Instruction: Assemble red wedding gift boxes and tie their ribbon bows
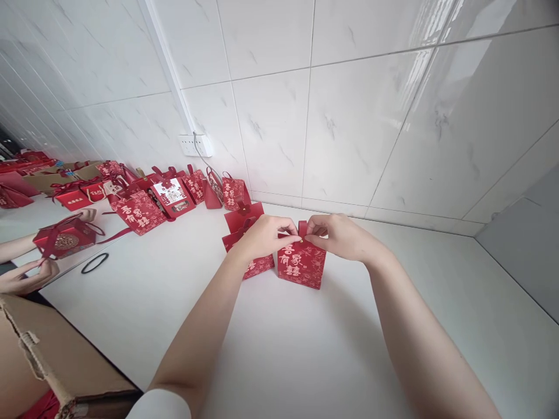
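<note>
A red gift box (301, 270) with pale printed characters stands upright on the white table in front of me. My left hand (273, 235) pinches the left side of its top, by the small ribbon loop (303, 228). On the other side of the loop my right hand (336, 234) pinches the top too, thumb and fingers together near a small gold-coloured stud. Behind my left hand and wrist another red gift box (259, 267) is partly hidden, with a further red box (236, 219) at its back.
Several finished-looking red boxes (142, 212) line the wall at the left. A co-worker's hands (32, 273) hold a red box with ribbon (65, 237) there. A black ring (95, 263) lies on the table (166, 291). An open cardboard carton (61, 349) stands lower left; a wall socket (195, 145) has a cable.
</note>
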A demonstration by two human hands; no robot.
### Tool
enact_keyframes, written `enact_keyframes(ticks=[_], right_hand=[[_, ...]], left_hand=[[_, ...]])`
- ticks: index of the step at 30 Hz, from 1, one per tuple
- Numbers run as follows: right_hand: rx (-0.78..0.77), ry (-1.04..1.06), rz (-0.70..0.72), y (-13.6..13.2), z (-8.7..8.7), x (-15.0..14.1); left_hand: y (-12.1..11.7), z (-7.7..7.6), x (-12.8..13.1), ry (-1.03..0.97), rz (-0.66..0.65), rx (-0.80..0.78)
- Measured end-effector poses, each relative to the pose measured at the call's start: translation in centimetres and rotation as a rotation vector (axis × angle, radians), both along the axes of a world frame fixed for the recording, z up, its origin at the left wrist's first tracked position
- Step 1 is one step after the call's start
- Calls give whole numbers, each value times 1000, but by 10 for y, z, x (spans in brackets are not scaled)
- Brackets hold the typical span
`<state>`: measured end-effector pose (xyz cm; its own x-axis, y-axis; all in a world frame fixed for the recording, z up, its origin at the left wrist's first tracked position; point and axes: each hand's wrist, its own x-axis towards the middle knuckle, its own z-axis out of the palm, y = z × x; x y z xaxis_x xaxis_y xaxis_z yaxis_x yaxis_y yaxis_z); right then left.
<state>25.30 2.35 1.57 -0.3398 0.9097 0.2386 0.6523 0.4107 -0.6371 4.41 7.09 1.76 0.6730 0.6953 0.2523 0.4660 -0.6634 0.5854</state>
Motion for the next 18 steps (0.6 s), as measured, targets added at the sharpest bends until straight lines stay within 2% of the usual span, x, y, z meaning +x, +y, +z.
enact_keyframes(ticks=[8, 18], right_hand=[[-2, -97, -93, 1, 0, 0], [29, -193, -183, 1, -1, -5]], left_hand=[[-1, -2, 2, 56, 52, -32], [7, -10, 5, -27, 42, -34]])
